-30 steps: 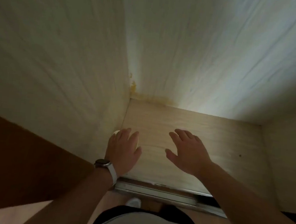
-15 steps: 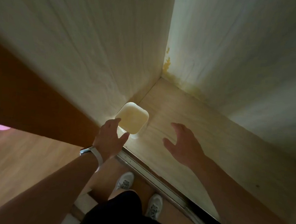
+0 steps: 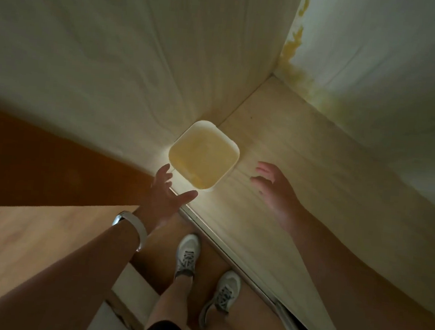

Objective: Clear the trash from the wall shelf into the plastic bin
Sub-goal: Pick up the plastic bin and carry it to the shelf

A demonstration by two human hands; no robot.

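Observation:
A square, pale yellowish plastic bin [image 3: 203, 155] with rounded corners stands on the wooden shelf [image 3: 286, 155], tight against the left side wall near the front edge. My left hand [image 3: 166, 198], with a watch on the wrist, hovers just below the bin's near-left corner, fingers spread and holding nothing. My right hand [image 3: 272, 187] floats over the shelf to the right of the bin, also spread and empty. No loose trash shows on the shelf.
A metal rail [image 3: 229, 248] runs along the shelf's front edge. Yellow stains [image 3: 293, 52] mark the back corner. A dark brown panel [image 3: 39, 158] lies left. Below are my white shoes [image 3: 187, 257] on wood flooring and a pale step [image 3: 130, 286].
The view has swung left and nearer, bringing the bin toward the middle. My left hand has come off the bin's rim and spread; my right hand has drifted right of the bin.

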